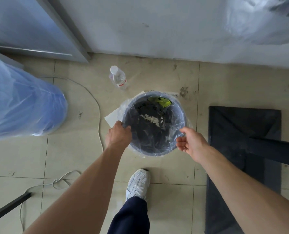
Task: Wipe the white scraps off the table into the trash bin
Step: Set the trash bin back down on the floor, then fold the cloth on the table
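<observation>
Peeking out from under the trash bin (150,152) is just a corner of a white paper sheet (111,117), the rest being covered. A green wrapper (162,101) is sitting half buried at the bin's far wall, its print too small to read. On the left a big blue water jug (22,105) in a plastic cover is running off the frame, and top right a plastic-wrapped shape (258,19) is coming out too blurry to name.

The left hand (118,134) is reaching down on a nearly straight arm, back of the hand up, fingers curling over the bin's left rim and gripping it, fingertips disappearing inside. The right hand (191,141) is hovering at the right rim, palm turned inward, fingers loosely bent and holding nothing; can't tell whether the thumb is touching the clear liner bag (121,112).

The bin is standing on glossy beige floor tiles (224,85), round, grey-blue plastic, lined with that thin crinkly bag. The white scraps (151,119) are lying inside it, small flat bits scattered over the dark bottom. A clear water bottle (118,77) with a white cap is standing just beyond the bin, and a thin white cable (99,119) is snaking past on the left.
</observation>
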The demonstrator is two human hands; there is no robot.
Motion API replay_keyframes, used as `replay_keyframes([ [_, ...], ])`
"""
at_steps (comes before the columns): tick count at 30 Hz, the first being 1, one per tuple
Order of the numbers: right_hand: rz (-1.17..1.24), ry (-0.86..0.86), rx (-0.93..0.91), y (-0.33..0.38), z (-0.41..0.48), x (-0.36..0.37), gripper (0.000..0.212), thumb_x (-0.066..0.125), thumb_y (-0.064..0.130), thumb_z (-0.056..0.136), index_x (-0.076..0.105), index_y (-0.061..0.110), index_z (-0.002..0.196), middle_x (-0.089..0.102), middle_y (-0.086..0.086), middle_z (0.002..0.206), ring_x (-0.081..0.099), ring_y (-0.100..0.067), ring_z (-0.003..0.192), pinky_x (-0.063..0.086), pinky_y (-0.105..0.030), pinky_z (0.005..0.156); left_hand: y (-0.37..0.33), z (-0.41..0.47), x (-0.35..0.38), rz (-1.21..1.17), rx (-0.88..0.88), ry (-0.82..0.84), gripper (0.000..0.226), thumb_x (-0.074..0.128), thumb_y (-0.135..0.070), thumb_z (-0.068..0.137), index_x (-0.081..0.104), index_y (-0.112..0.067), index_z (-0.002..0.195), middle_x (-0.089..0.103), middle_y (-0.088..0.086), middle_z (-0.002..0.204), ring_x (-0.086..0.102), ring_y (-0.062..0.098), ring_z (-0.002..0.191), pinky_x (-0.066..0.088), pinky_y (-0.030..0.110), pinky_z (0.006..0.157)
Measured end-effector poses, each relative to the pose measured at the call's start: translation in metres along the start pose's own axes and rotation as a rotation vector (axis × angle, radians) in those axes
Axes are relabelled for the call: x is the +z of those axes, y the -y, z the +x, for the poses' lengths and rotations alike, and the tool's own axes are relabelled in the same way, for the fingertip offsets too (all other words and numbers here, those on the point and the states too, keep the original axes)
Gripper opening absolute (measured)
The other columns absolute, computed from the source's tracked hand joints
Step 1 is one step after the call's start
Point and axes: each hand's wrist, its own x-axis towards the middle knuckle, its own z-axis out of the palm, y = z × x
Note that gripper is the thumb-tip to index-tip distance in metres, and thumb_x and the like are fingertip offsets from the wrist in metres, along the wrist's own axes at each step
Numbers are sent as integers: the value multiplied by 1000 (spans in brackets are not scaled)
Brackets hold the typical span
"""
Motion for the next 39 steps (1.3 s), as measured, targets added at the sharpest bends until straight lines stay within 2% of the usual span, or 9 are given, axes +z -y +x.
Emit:
replay_keyframes([
  [6, -76, -21, -30, 13, -28, 2, 15, 52, 17, 96, 60, 10, 107, 63, -10, 77, 58, -19, 61, 50, -36, 70, -13, -21, -22, 19, -126, 37, 41, 43, -33, 99, 54, -6, 128, 65, 17, 117, 63, 37, 104, 55, 46, 93],
  [13, -140, -11, -193, 75, -109, -5, 19, 52, 16, 94, 57, 4, 108, 60, -10, 77, 56, -17, 56, 45, -26, 51, -77, -66, -101, -128, 62, 95, 35, 44, -36, 99, 64, -18, 123, 69, 10, 116, 64, 33, 106, 53, 43, 96],
  [16, -165, -3, -270, 109, -160, -21, 17, 52, 17, 94, 51, 8, 109, 60, -10, 80, 55, -17, 59, 44, -27, 51, -102, -96, -143, -183, 130, 85, 34, 45, -38, 99, 65, -23, 122, 70, 8, 115, 65, 31, 105, 52, 39, 93],
  [24, -190, 27, -433, 176, -331, -72, 17, 49, 16, 96, 55, 6, 109, 59, -8, 79, 55, -15, 59, 45, -26, 54, -166, -183, -251, -351, 274, 61, 26, 47, -44, 78, 62, -23, 80, 74, 16, 106, 73, 37, 98, 58, 53, 92],
  [26, -173, 30, -480, 182, -382, -87, 20, 48, 15, 97, 54, 5, 113, 58, -9, 77, 54, -15, 57, 43, -27, 54, -186, -225, -279, -369, 328, 62, 28, 47, -46, 77, 63, -23, 82, 75, 12, 103, 73, 35, 97, 59, 51, 92],
  [30, -123, 17, -584, 186, -468, -122, 45, 51, 19, 95, 42, 9, 139, 61, -11, 81, 55, -16, 56, 41, -28, 54, -220, -329, -326, -480, 424, 54, 18, 55, -36, 96, 65, -21, 100, 73, 5, 98, 75, 27, 83, 59, 42, 88],
  [34, -90, -66, -735, 174, -548, -168, 45, 53, 23, 94, 50, 7, 136, 61, -5, 81, 56, -13, 55, 44, -21, 50, -235, -417, -345, -478, 534, 103, 22, 54, -31, 99, 64, -15, 111, 72, 5, 99, 72, 24, 77, 53, 36, 74],
  [36, -66, -110, -796, 161, -586, -193, 41, 51, 18, 95, 51, 1, 133, 60, -10, 81, 55, -17, 59, 44, -25, 59, -241, -460, -351, -473, 599, 117, 23, 55, -31, 98, 64, -15, 111, 72, 5, 98, 71, 25, 76, 50, 34, 71],
  [39, -29, -181, -835, 137, -629, -231, 37, 51, 17, 95, 50, 8, 131, 59, -10, 79, 55, -20, 59, 42, -30, 57, -252, -523, -354, -459, 703, 134, 17, 55, -30, 98, 64, -17, 106, 71, 6, 98, 70, 25, 75, 49, 32, 69],
])
